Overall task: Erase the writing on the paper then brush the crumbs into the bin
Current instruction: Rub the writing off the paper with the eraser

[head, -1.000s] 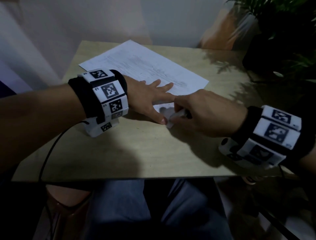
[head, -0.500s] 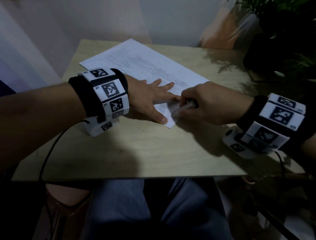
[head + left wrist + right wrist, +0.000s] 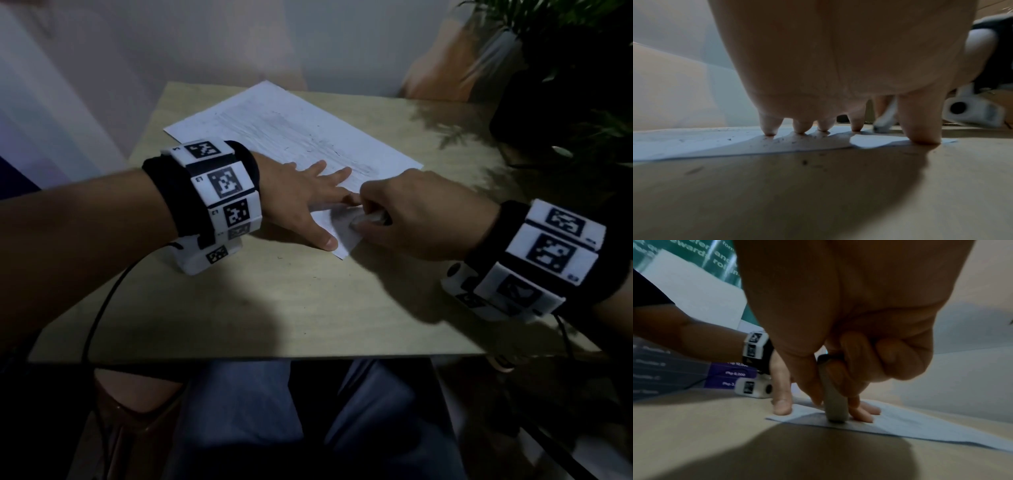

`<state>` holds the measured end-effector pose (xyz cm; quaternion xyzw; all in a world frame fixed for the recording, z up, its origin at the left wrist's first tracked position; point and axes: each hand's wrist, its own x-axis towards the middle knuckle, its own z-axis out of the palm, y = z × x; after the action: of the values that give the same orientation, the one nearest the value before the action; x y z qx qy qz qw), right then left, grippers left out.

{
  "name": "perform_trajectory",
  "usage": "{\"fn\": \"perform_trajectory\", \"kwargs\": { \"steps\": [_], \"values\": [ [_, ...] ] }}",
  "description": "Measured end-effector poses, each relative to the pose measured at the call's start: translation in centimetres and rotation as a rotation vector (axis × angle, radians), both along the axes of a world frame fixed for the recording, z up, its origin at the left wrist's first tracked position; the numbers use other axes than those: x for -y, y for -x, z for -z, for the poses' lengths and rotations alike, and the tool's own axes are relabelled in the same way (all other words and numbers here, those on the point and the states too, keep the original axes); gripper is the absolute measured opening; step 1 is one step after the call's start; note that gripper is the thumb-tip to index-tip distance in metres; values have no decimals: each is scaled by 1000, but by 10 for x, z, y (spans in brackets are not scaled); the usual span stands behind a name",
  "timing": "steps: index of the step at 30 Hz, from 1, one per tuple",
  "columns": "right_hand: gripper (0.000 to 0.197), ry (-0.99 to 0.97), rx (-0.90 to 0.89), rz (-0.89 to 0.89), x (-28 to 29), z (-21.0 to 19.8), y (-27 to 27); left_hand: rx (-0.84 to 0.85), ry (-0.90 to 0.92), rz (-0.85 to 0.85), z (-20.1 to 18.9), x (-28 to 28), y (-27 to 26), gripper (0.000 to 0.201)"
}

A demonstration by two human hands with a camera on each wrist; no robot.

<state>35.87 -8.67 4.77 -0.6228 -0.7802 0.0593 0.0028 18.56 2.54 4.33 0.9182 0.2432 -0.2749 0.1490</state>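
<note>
Wooden table (image 3: 274, 308), left hand (image 3: 301, 202) splayed flat on paper (image 3: 274, 126), right hand (image 3: 421, 216) pinching eraser (image 3: 835, 404) at its near corner

1. Head view: looks forward and down from above the table (image 3: 308, 308), taking in both hands and the whole paper (image 3: 291, 130).
2. Left wrist view: sits low at table level under the left hand (image 3: 838, 65), facing along its fingertips (image 3: 769, 129), very close.
3. Right wrist view: looks from under the right hand (image 3: 849, 313), close to the eraser (image 3: 835, 407).
4. All three views share the paper's near corner; each wrist view catches the opposite hand.
</note>
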Motion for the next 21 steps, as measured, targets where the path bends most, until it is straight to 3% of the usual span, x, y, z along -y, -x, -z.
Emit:
{"fn": "perform_trajectory", "kwargs": {
  "steps": [3,7,9,12,14,17,21],
  "values": [
    [22,91,-90,2,-3,-8,-1,-3,-1,3,0,0,0,87],
    [25,-51,67,144,-10,-4,-8,3,0,-1,-1,1,0,87],
    [21,-83,95,107,-5,1,-2,9,2,-3,0,1,1,87],
    [23,29,-9,-2,2,-3,4,4,-2,2,2,0,1,88],
    [27,81,-58,38,-3,-8,0,3,-5,1,2,0,1,88],
    [28,-18,42,106,-6,-6,-3,9,-7,-5,1,1,1,87],
    [21,29,-45,-41,6,-5,9,19,15,0,2,0,1,88]
  ]
}}
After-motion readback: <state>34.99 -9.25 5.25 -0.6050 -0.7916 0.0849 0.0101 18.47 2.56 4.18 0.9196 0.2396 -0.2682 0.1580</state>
